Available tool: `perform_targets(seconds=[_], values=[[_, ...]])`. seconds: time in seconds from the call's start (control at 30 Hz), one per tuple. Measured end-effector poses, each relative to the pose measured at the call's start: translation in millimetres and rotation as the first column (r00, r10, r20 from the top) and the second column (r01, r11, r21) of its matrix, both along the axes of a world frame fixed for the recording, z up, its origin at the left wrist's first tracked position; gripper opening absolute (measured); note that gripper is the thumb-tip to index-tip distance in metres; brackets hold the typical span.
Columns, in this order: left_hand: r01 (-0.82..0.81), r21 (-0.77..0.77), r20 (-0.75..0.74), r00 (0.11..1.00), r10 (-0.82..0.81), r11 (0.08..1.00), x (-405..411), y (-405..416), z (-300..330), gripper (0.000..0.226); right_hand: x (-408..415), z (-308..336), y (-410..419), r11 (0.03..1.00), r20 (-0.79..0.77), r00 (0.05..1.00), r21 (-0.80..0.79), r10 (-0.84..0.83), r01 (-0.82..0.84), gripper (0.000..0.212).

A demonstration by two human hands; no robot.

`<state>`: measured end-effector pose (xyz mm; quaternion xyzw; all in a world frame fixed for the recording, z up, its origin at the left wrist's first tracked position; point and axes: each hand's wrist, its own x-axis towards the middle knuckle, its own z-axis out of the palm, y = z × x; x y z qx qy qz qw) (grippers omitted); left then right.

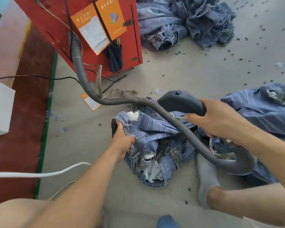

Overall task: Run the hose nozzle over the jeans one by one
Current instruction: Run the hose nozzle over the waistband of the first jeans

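On the grey floor (179, 71), right hand (220, 122) has its fingers (194, 116) curled tight round the dark hose nozzle (181, 101), which sits just above the jeans (155, 132) w/ its wide head pointing up-left. Left hand (123, 143) grips a bunched edge of the same jeans near the waistband, fingers closed on the denim, lifting that side a bit. Jeans lie crumpled in a heap between both hands, white pocket lining showing. Ribbed grey hose (155, 104) runs from the nozzle's rear, loops under the right forearm, crosses over the jeans & climbs up-left to the red cabinet (56, 22). Cabinet carries orange labels (110, 18) & a dark pouch (115, 56). More jeans spread flat at right (262, 109), touching the heap; another denim pile (187, 22) well apart at top. Dark lint bits scattered over the floor at right. White cord (39, 173) lies at left, grey-socked foot (206, 175) just beside the heap
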<state>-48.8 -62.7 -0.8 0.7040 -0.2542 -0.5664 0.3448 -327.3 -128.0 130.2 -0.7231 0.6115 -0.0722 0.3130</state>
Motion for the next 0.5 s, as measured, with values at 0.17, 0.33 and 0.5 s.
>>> perform_targets(seconds=[0.17, 0.33, 0.5], values=[[-0.273, 0.292, -0.244, 0.905, 0.348, 0.916, 6, 5, -33, 0.075, 6, -13, 5, 0.993, -0.112, 0.987, -0.021, 0.114, -0.117, 0.026], [-0.128, 0.24, -0.282, 0.939, 0.195, 0.962, -2, 17, -27, 0.033, 8, -13, 5, 0.991, -0.115, 0.984, -0.005, 0.135, -0.137, 0.027], [-0.041, 0.048, -0.41, 0.91, 0.057, 0.998, 0, 15, 2, 0.034, 6, 1, 4, 0.993, -0.078, 0.99, 0.018, 0.12, -0.119, 0.022]])
